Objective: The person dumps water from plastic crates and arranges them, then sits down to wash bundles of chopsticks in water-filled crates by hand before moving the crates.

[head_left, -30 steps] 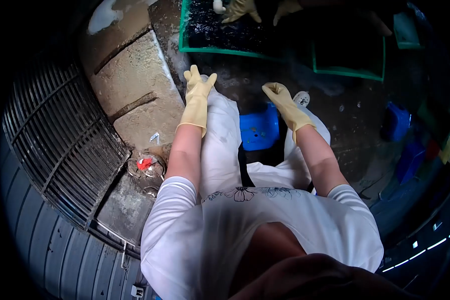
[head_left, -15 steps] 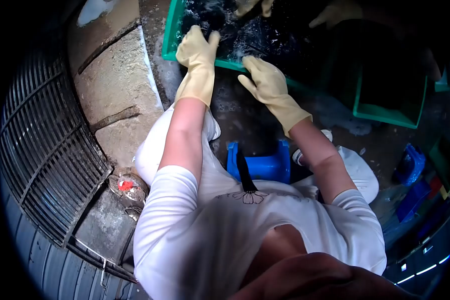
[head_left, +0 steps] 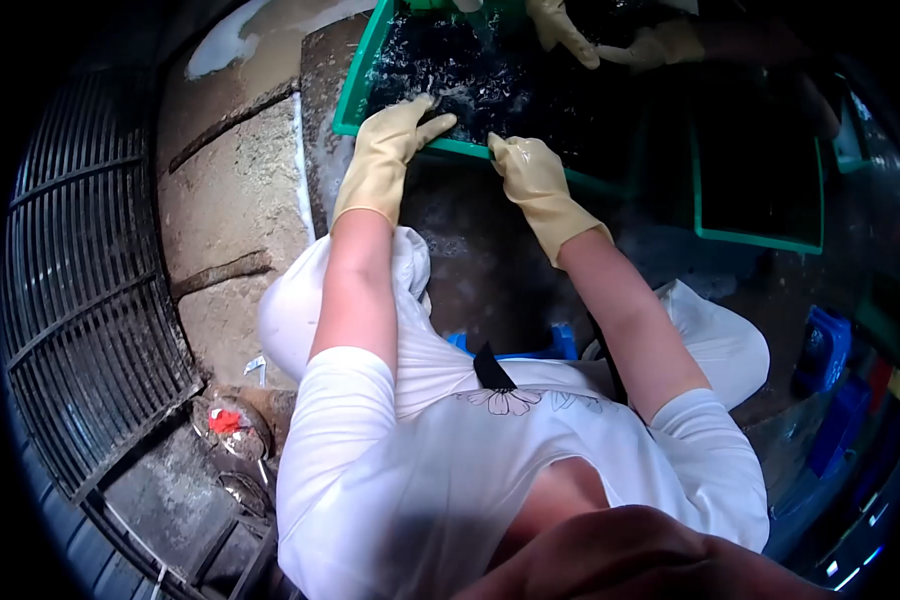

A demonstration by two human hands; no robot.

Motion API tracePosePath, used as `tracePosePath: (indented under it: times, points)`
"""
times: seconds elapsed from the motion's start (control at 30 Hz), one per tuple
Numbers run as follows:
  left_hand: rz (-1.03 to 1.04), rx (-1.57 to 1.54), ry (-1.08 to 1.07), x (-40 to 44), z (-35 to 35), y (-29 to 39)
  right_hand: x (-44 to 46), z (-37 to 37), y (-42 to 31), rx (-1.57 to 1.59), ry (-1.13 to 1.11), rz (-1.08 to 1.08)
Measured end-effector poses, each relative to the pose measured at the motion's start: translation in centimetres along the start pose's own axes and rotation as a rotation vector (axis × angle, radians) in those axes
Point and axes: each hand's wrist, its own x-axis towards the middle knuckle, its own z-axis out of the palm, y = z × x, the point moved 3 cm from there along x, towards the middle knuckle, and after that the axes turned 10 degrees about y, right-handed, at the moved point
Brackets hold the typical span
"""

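Observation:
A green tub (head_left: pixel 358 92) with dark, splashing water (head_left: pixel 470 62) stands in front of me. My left hand (head_left: pixel 388 140), in a cream rubber glove, rests at the near left rim. Its thumb is spread and the fingertips reach over the edge to the water. My right hand (head_left: pixel 532 172), gloved alike, has its fingers curled over the near rim, farther right. Inside the tub I make out no object; the water is too dark. Across it are another person's gloved hands (head_left: pixel 564 34), the second glove (head_left: pixel 655 46) partly in shadow.
Another green tub (head_left: pixel 760 241) stands at the right. Between my legs is a blue stool (head_left: pixel 515 350); a second blue stool (head_left: pixel 823 350) is at the far right. A metal grate (head_left: pixel 80 210) runs along the left. A red scrap (head_left: pixel 228 420) lies at lower left.
My left fingers have straightened toward the water, and my right fingers have closed over the rim. The camera view has shifted. Across the tub, the other person's hands show more fully.

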Motion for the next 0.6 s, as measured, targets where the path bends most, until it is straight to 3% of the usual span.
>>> tracePosePath:
  times: [0.13,0.2,0.27,0.33,0.37,0.4,0.6]
  points:
    - [-0.103,-0.243,-0.220,-2.1,0.0,-2.8,0.2,-0.5,0.1,0.000,-0.060,0.055]
    - [0.537,0.270,-0.260,-1.8,-0.9,-2.4,-0.4,0.0,0.5,0.010,0.017,0.012]
    - [0.519,0.275,-0.195,-1.3,-0.4,-2.5,-0.7,0.4,0.9,0.007,0.093,-0.006]
    - [0.207,0.439,-0.416,-1.5,0.1,-0.4,-1.4,-0.5,1.4,0.037,0.111,-0.003]
    - [0.045,0.373,-0.517,-1.4,0.8,-0.4,-2.0,-1.0,1.9,0.040,0.139,0.012]
    - [0.175,0.458,-0.469,-2.1,1.4,0.0,-2.2,-1.6,2.2,-0.019,0.036,0.030]
    - [0.144,0.462,-0.698,-5.9,2.6,2.4,-4.1,-4.3,4.5,0.027,-0.054,0.060]
